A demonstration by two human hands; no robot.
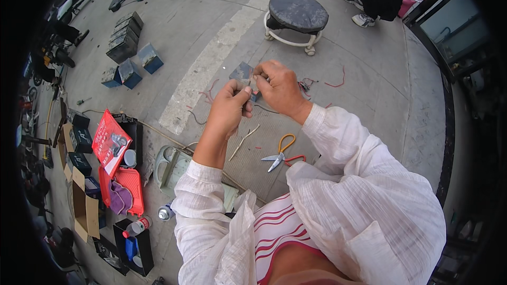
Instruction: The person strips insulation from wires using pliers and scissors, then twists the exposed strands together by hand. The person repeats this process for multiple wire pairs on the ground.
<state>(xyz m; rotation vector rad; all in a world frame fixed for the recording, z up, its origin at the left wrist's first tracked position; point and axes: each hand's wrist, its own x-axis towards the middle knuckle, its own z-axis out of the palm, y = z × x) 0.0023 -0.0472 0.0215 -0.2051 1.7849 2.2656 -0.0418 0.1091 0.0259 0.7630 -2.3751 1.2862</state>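
Though mostly hidden, apparently a thin wire (250,81), pinched between left hand (227,106) and right hand (281,88), nearly together above a blue-grey battery (241,70). Probably light, springy and easily bent; best taken close to its end. Orange-and-red-handled scissors (280,157) nearer, slightly right.

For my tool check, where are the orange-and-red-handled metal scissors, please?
In the head view, the scissors lie open slightly right of centre, right of the thin pale strip.
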